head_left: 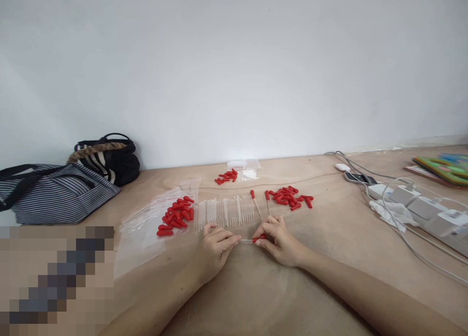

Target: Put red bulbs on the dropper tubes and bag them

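Head view, lower centre of frame: left hand (218, 243) has fingers pinched on a clear dropper tube (246, 241), right hand (278, 238) fingers clamped on a red dropper bulb (259, 238) at its end. Looks like bulb-fitting; next push likely needs straight alignment.

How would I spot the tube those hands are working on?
On the brown table, look between the left hand and the right hand. There a clear tube meets a red cap at its right end. Unlike the row of clear tubes behind, it lies sideways.
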A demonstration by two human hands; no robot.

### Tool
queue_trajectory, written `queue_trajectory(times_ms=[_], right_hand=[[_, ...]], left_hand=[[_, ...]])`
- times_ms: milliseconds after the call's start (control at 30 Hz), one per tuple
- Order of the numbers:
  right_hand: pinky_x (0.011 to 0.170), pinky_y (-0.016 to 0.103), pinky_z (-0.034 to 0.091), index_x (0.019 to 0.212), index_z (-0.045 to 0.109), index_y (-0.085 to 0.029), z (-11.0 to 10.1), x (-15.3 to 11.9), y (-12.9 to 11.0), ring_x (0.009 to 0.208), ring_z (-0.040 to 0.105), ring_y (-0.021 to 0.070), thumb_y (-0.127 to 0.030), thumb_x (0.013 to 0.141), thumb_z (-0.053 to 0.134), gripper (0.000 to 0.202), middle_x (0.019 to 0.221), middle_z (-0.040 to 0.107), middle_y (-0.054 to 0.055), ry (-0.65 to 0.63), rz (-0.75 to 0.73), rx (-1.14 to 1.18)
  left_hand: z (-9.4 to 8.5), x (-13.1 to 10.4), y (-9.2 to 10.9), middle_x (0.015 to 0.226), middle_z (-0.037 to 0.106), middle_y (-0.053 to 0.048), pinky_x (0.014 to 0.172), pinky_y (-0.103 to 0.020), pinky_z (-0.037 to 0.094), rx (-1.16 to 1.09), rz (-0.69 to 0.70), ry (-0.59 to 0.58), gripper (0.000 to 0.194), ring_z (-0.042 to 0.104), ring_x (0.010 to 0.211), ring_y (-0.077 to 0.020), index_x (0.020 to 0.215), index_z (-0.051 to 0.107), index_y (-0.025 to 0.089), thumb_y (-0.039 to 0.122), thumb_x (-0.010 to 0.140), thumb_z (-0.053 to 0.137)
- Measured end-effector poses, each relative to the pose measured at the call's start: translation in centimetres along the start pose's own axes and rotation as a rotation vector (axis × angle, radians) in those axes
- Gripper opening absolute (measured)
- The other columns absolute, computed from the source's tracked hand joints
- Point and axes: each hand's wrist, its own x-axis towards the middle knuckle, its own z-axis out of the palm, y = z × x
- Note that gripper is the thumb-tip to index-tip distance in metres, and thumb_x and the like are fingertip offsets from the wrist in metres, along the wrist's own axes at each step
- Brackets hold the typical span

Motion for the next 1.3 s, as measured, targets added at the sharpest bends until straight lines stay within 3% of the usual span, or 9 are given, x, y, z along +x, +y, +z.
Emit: queue_trajectory(times_ms=[567,900,1300], right_hand=[[0.083,0.04,0.028,0.07,0.06,-0.021,0.46,0.06,0.68,0.075,0.052,0.0149,-0.025,0.076,0.058,0.008,0.073,0.061,0.0,0.069,-0.027,0.131],[0.094,0.048,0.01,0.07,0.06,-0.024,0.6,-0.08,0.46,0.079,0.053,0.0153,-0.024,0.074,0.059,0.004,0.072,0.066,-0.004,0.088,-0.093,0.052],[0.096,0.052,0.008,0.067,0.06,-0.022,1.03,-0.09,0.17,0.073,0.055,0.0149,-0.03,0.073,0.059,0.011,0.069,0.062,-0.001,0.148,0.107,0.187]], left_hand=[[0.15,-0.1,0.54,0.068,0.066,0.003,0.076,-0.032,0.028,-0.017,-0.016,-0.014,0.021,0.056,0.06,-0.0108,0.087,0.06,0.022,0.017,0.086,0.04],[-0.09,-0.13,0.5,0.067,0.067,0.003,0.076,-0.033,0.027,0.023,-0.004,-0.039,0.021,0.056,0.06,-0.0108,0.087,0.06,0.023,0.016,0.084,0.041],[-0.27,-0.04,0.62,0.07,0.067,0.004,0.076,-0.034,0.026,0.045,0.019,-0.016,0.021,0.057,0.06,-0.0107,0.089,0.06,0.023,0.014,0.084,0.041]])
